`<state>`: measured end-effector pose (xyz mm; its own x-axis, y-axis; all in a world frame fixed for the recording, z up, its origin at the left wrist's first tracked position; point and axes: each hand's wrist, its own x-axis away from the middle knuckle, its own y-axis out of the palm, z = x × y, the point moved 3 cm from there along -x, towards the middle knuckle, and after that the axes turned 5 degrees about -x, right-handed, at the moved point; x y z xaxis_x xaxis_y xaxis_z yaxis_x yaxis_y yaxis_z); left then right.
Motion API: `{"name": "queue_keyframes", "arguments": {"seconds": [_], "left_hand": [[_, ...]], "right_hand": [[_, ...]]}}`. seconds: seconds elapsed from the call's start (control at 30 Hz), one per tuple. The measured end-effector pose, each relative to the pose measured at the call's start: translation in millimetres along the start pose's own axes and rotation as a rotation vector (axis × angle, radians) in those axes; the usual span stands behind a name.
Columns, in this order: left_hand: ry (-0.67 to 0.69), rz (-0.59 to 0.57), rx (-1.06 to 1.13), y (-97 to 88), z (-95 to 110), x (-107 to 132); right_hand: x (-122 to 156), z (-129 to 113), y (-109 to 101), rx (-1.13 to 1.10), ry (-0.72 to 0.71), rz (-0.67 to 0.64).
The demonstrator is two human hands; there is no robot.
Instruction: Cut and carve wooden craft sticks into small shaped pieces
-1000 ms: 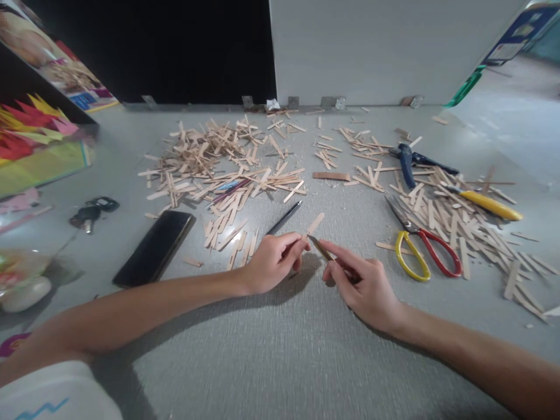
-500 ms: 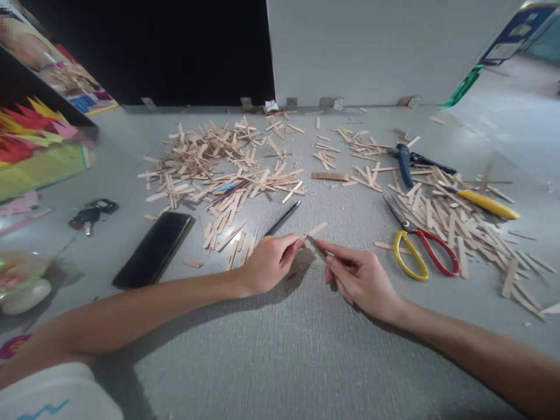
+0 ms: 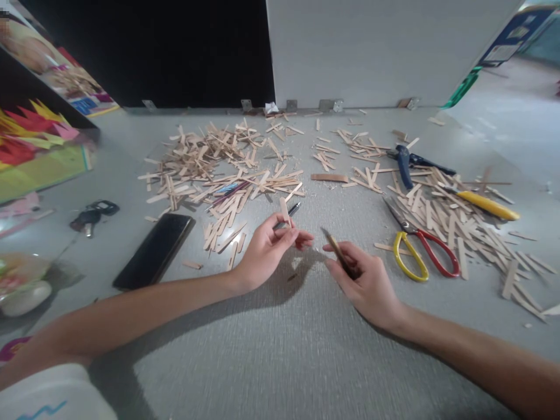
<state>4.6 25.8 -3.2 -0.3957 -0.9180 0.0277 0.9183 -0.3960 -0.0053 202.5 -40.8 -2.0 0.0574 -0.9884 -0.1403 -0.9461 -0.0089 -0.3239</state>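
My left hand (image 3: 269,249) pinches a short wooden stick piece (image 3: 284,211) and holds it upright just above the grey table (image 3: 280,350). My right hand (image 3: 365,280) is closed around a slim knife (image 3: 336,249) whose blade points up and away, a short gap to the right of the stick. A black pen (image 3: 286,215) lies on the table just behind my left fingers. A big heap of cut wooden sticks (image 3: 219,166) spreads behind my left hand.
A black phone (image 3: 154,249) lies to the left, with keys (image 3: 93,214) beyond it. Red-and-yellow scissors (image 3: 415,245), blue pliers (image 3: 406,163) and a yellow-handled tool (image 3: 485,203) lie among more sticks (image 3: 455,216) on the right. Coloured paper (image 3: 35,146) sits at far left.
My left hand has lifted the stick piece and turned it upright, away from the knife. My right hand has drawn the knife back slightly to the right.
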Motion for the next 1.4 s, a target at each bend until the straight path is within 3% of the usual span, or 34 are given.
{"name": "queue_keyframes", "arguments": {"seconds": [0.1,0.33,0.47,0.63,0.77,0.93,1.07,1.33,1.4], "left_hand": [[-0.116,-0.093,0.156,9.5,-5,6],[-0.190,-0.177,0.300,22.9,-3,11],[-0.225,-0.162,0.278,21.3,2,8],[-0.236,-0.170,0.306,24.6,1,6],[-0.227,-0.177,0.279,23.1,-1,6],[-0.160,-0.173,0.009,6.9,10,-2],[-0.138,-0.208,-0.298,-1.1,24,-6],[0.017,-0.249,-0.600,-11.7,45,-11],[0.056,-0.305,-0.681,-13.4,46,-13]], "right_hand": [[-3,-2,0,-0.010,0.024,-0.039],[-6,-8,8,-0.117,0.042,-0.210],[-8,-4,6,-0.155,0.095,-0.158],[-9,-2,8,-0.187,0.151,-0.202],[-8,-2,4,-0.152,0.102,-0.110],[-11,-4,-8,-0.027,0.041,-0.025],[-14,-3,-9,0.005,0.068,-0.041],[-16,1,-6,0.050,0.068,-0.076],[-17,1,-7,0.104,0.048,-0.072]]}}
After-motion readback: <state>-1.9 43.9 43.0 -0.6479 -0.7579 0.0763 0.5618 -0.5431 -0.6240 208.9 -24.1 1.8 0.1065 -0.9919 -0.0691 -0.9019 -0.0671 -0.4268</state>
